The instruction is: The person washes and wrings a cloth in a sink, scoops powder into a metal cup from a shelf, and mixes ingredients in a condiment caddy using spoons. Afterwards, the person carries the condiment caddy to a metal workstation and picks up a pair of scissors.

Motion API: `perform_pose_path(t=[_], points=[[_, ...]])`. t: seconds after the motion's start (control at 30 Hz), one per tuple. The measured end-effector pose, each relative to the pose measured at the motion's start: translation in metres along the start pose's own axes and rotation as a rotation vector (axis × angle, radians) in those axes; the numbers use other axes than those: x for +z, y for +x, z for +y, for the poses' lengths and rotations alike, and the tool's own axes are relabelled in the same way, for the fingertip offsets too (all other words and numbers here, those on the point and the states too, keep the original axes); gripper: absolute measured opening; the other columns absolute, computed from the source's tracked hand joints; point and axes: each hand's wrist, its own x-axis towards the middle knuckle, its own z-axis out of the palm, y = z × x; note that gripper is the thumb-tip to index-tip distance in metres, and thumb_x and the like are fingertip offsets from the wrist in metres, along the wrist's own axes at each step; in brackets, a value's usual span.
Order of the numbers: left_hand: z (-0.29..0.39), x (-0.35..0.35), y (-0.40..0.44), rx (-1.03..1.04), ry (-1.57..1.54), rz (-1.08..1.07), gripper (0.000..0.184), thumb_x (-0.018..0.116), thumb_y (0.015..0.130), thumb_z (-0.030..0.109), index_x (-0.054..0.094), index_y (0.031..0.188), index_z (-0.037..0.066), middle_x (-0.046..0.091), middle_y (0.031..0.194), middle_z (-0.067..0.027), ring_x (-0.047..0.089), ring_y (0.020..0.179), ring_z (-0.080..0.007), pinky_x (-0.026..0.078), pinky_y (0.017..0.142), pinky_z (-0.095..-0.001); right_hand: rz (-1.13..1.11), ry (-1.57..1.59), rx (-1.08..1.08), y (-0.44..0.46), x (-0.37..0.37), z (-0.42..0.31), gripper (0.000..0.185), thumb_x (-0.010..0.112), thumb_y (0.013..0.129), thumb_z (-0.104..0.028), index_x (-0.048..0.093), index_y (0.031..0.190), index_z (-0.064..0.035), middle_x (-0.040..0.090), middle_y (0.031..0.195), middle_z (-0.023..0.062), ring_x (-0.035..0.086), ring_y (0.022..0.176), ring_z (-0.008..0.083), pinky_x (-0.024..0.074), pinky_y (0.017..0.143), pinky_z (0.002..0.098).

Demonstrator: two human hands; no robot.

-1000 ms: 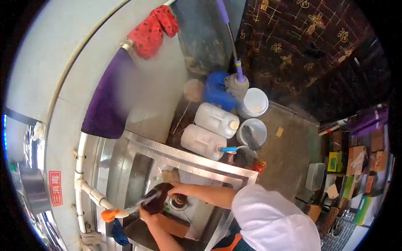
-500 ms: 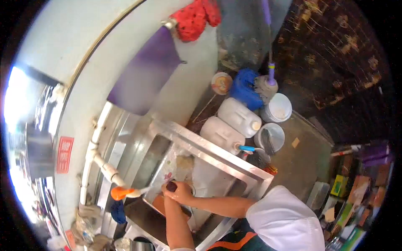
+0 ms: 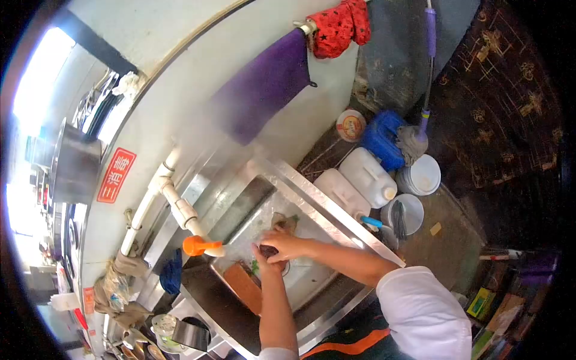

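Note:
Both hands are together over a sink [image 3: 348, 237], above a pale, wet tray [image 3: 315, 264] inside it. My left hand [image 3: 265, 264] comes up from the bottom of the view, and my right hand [image 3: 287, 245] reaches in from the right. Their fingers close around a small dark roundish thing [image 3: 269, 251], whose kind I cannot make out. An orange-brown block [image 3: 243, 287] lies left of my left forearm. Just beyond the fingers sits a brownish lump [image 3: 287, 222] with some green on it.
An orange-handled tap [image 3: 201, 245] on a white pipe juts over the sink's left side. Beyond the rim stand white jugs [image 3: 366, 174], a blue jug [image 3: 384, 138], white buckets [image 3: 419, 174] and a mop [image 3: 414, 144]. A purple cloth [image 3: 264, 87] hangs on the wall.
My view has shifted, so the surroundings appear farther right. Both hands remain together on the dark thing, now farther from the tap's outlet, and more of the orange-brown block shows.

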Motion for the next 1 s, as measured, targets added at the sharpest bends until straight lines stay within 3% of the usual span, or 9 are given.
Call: perform_pose_path(t=[0.07, 0.23, 0.3, 0.43, 0.5, 0.6, 0.77, 0.9, 1.0], points=[[0.005, -0.004, 0.0, 0.08, 0.122, -0.034, 0.07, 0.034, 0.074, 0.061, 0.039, 0.115, 0.005, 0.041, 0.117, -0.0169, 0.042, 0.104, -0.0326, 0.032, 0.088, -0.0477, -0.245, 0.166, -0.021, -0.008, -0.028, -0.031, 0.047, 0.061, 0.07, -0.032, 0.047, 0.105, -0.0031, 0.05, 0.104, 0.0166, 0.045, 0.102, 0.0285, 0.0167, 0.095, 0.0453], [0.021, 0.004, 0.008, 0.015, 0.185, 0.212, 0.056, 0.034, 0.08, 0.051, 0.045, 0.109, 0.004, 0.052, 0.103, -0.0163, 0.052, 0.09, -0.0318, 0.042, 0.076, -0.0465, -0.098, 0.691, 0.193, -0.007, -0.024, -0.015, 0.049, 0.055, 0.075, -0.041, 0.05, 0.101, 0.0006, 0.054, 0.097, 0.0136, 0.049, 0.091, 0.0203, 0.0384, 0.078, 0.0333], [0.017, 0.012, -0.01, -0.097, 0.08, 0.199, 0.053, 0.035, 0.079, 0.052, 0.044, 0.112, 0.012, 0.052, 0.105, -0.0089, 0.05, 0.094, -0.0291, 0.041, 0.08, -0.0437, 0.2, 0.478, 0.35, 0.015, -0.001, 0.015, 0.052, 0.045, 0.078, -0.047, 0.051, 0.097, 0.0014, 0.054, 0.096, 0.0155, 0.05, 0.091, 0.023, 0.0381, 0.078, 0.0342], [0.01, 0.021, -0.036, -0.09, 0.042, -0.16, 0.05, 0.044, 0.079, 0.042, 0.041, 0.112, 0.005, 0.051, 0.106, -0.0109, 0.05, 0.095, -0.0252, 0.041, 0.082, -0.0387, 0.202, 0.061, 0.308, 0.04, -0.019, 0.012, 0.059, 0.039, 0.077, -0.053, 0.051, 0.102, -0.001, 0.052, 0.101, 0.0171, 0.048, 0.096, 0.0298, 0.0362, 0.082, 0.0356], [0.01, 0.021, -0.038, -0.081, 0.048, -0.257, 0.049, 0.048, 0.077, 0.039, 0.042, 0.111, 0.005, 0.051, 0.104, -0.0106, 0.05, 0.093, -0.0247, 0.042, 0.08, -0.0377, 0.05, 0.352, 0.429, 0.043, -0.018, 0.011, 0.059, 0.042, 0.075, -0.054, 0.05, 0.107, -0.0054, 0.053, 0.102, 0.0144, 0.047, 0.099, 0.0259, 0.0353, 0.085, 0.0333], [0.009, 0.021, -0.037, -0.057, -0.093, -0.264, 0.031, 0.055, 0.074, 0.025, 0.047, 0.097, 0.006, 0.054, 0.09, -0.0084, 0.051, 0.085, -0.0213, 0.043, 0.075, -0.0365, 0.294, 1.193, 0.768, 0.039, 0.019, 0.023, 0.061, 0.042, 0.075, -0.055, 0.04, 0.119, -0.0128, 0.047, 0.113, 0.0087, 0.044, 0.104, 0.0186, 0.0337, 0.088, 0.0352], [-0.016, 0.052, -0.046, 0.083, -0.601, -0.197, 0.034, 0.055, 0.073, 0.019, 0.044, 0.102, 0.005, 0.05, 0.089, -0.0077, 0.05, 0.082, -0.0202, 0.044, 0.069, -0.0326, 0.053, 2.129, 0.027, 0.009, 0.051, 0.014, 0.05, 0.043, 0.08, -0.041, 0.038, 0.12, -0.0105, 0.044, 0.115, 0.0069, 0.051, 0.092, 0.0187, 0.0438, 0.078, 0.0307], [-0.002, 0.043, -0.045, -0.264, -0.886, -0.479, 0.032, 0.055, 0.072, 0.013, 0.043, 0.099, 0.0, 0.049, 0.085, -0.0068, 0.049, 0.074, -0.0147, 0.042, 0.057, -0.0223, 0.337, 1.641, 0.604, 0.028, 0.064, 0.064, 0.037, 0.057, 0.074, -0.02, 0.047, 0.109, -0.0111, 0.051, 0.103, 0.0064, 0.055, 0.08, 0.0165, 0.0457, 0.069, 0.0278], [0.014, 0.01, -0.024, -0.325, -0.066, -0.36, 0.022, 0.056, 0.069, 0.012, 0.05, 0.088, 0.002, 0.049, 0.072, -0.004, 0.047, 0.058, -0.014, 0.038, 0.049, -0.0232, 0.136, 1.238, 0.462, 0.054, 0.021, 0.035, 0.028, 0.063, 0.064, -0.013, 0.053, 0.09, -0.0081, 0.055, 0.087, 0.0063, 0.055, 0.075, 0.0159, 0.0443, 0.063, 0.0303]])
